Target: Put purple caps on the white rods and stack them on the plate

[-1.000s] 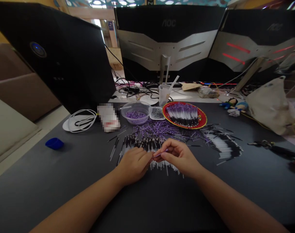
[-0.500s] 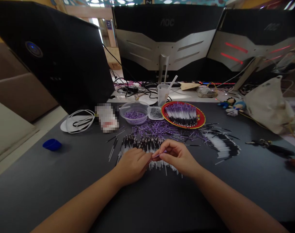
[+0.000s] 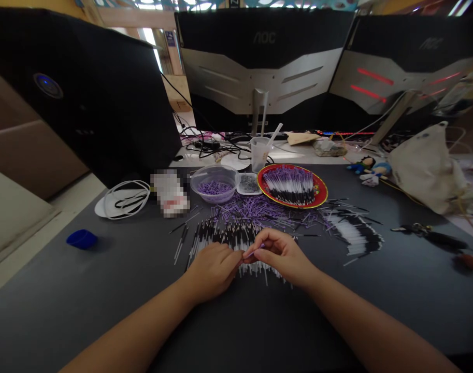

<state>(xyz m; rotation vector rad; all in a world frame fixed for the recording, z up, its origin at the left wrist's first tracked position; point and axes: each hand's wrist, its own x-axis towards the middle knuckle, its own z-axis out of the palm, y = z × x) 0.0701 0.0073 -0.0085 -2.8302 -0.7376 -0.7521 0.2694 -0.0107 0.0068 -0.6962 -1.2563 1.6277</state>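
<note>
My left hand (image 3: 212, 272) lies curled at the edge of a dense pile of black-and-white pen refills (image 3: 224, 239), its fingers pointing at my right hand. Whatever its fingers may hold is hidden. My right hand (image 3: 281, 254) pinches a short purple tube (image 3: 258, 249) between thumb and forefinger, and the fingertips of both hands nearly meet. Loose purple tubes (image 3: 252, 208) are strewn beyond the hands. Further refills lie in a row on a red plate with a gold rim (image 3: 292, 204), and another loose heap (image 3: 355, 234) sits to the right.
A clear bowl of purple pieces (image 3: 213, 191) and a small tray (image 3: 248, 184) stand by the plate. Behind are a plastic cup (image 3: 260, 154), tangled cables (image 3: 209, 146), a laptop lid (image 3: 84, 98) and monitors (image 3: 265, 67). A cloth bag (image 3: 426, 171) is at right.
My hands have drawn slightly closer together around the purple tube. The whole scene has drifted a little left in view as my head turned.
</note>
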